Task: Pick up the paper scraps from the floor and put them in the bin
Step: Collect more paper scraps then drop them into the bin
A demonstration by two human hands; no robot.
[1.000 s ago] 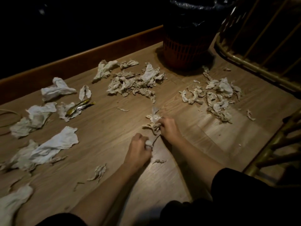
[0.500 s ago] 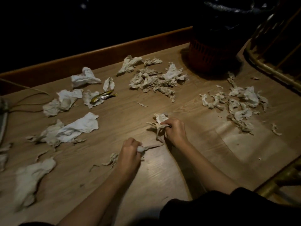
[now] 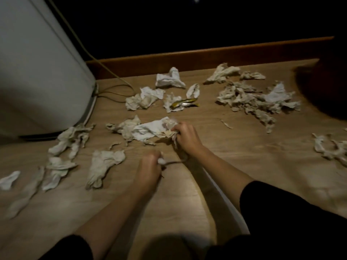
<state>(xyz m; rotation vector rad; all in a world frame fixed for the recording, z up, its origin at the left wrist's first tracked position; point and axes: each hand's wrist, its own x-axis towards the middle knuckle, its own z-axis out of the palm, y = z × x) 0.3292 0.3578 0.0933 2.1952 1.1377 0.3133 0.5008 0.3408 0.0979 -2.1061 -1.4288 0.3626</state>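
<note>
Crumpled paper scraps lie all over the wooden floor. My right hand is shut on a bunch of scraps and touches a large white scrap at the centre. My left hand is a closed fist holding a small scrap, nearer to me. A big heap of scraps lies at the right, and more scraps lie to the left. The bin is only a dark blurred shape at the right edge.
A white appliance stands at the left with a cable looping on the floor beside it. A yellow wrapper lies on a scrap at the back. A wooden skirting board runs along the dark wall.
The view has swung left, so the bin slid to the right edge and the appliance appeared. My right hand moved left with its scraps onto the large white scrap; my left hand keeps its scrap.
</note>
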